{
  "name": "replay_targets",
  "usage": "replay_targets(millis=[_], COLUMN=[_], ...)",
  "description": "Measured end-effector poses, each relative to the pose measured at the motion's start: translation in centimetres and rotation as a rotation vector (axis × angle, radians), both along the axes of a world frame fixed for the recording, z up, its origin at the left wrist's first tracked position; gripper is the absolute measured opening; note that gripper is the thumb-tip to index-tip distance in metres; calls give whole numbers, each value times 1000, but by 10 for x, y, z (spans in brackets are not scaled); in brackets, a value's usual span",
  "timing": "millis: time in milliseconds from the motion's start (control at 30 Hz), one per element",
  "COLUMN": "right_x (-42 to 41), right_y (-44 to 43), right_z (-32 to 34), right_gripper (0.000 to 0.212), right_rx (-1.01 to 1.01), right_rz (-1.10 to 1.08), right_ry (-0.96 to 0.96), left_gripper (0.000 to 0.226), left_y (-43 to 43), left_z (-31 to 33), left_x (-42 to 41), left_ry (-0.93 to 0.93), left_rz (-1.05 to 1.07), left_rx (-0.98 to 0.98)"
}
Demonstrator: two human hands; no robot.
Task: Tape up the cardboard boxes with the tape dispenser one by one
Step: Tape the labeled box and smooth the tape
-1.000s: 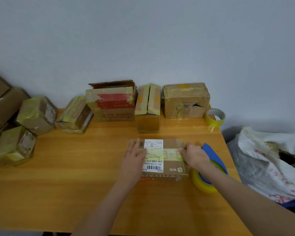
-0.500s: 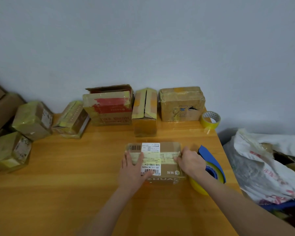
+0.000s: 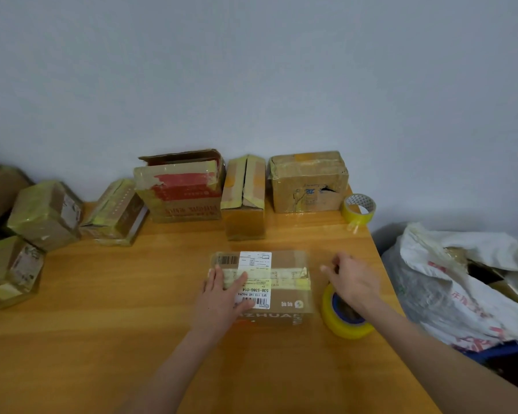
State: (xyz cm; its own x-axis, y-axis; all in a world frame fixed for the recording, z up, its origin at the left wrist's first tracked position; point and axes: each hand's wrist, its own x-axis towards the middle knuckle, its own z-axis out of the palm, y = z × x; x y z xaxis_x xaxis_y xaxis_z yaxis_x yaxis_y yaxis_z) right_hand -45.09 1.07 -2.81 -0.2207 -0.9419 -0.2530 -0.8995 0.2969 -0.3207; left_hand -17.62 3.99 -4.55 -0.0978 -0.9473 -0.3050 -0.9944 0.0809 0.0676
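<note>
My left hand (image 3: 222,297) lies flat, fingers straight, on the near-left part of the small brown cardboard box with the white shipping label (image 3: 290,264). The box sits right of centre on the orange wooden table (image 3: 102,324), and a pale yellow tape strip (image 3: 293,279) runs across its top. My right hand (image 3: 355,283) is just beside the box's right end, with its fingers curled over the blue-and-yellow tape dispenser (image 3: 346,324); the handle is hidden under my palm. I cannot tell whether the strip is cut free of the roll. If it is not and I pull away, I judge the light box could be dragged, or the strip's right end lifted, since only my flat palm pins it. If that end is not wiped down over the side, it may curl and leave the flap loose. The dispenser stands near the table's right edge, so a careless set-down could send it off toward the white plastic bag (image 3: 449,288). At the back, the large box with red print (image 3: 183,192) has a flap up, so more boxes wait.
</note>
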Motion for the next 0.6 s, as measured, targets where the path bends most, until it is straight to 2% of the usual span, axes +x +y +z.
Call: replay_targets(millis=[100, 200, 333, 433, 533, 600], right_x=[-41, -60, -63, -54, -41, -39], right_y=[9, 15, 17, 10, 6, 6], right_z=[-6, -24, -30, -32, -27, -23], right_gripper=[64, 41, 29, 34, 36, 26], right_rx=[197, 370, 339, 276, 249, 316], right_rz=[-134, -196, -214, -217, -291, -376], right_ry=[71, -84, -188, -265, -464, -624], left_gripper=[94, 96, 102, 104, 93, 91], left_y=[1, 1, 2, 1, 2, 2], left_z=[1, 3, 5, 7, 5, 5], left_x=[-2, -5, -4, 5, 10, 11], left_ry=[3, -26, 1, 8, -53, -74], left_rz=[5, 7, -19, -49, -79, -84], left_rx=[19, 10, 19, 84, 103, 87])
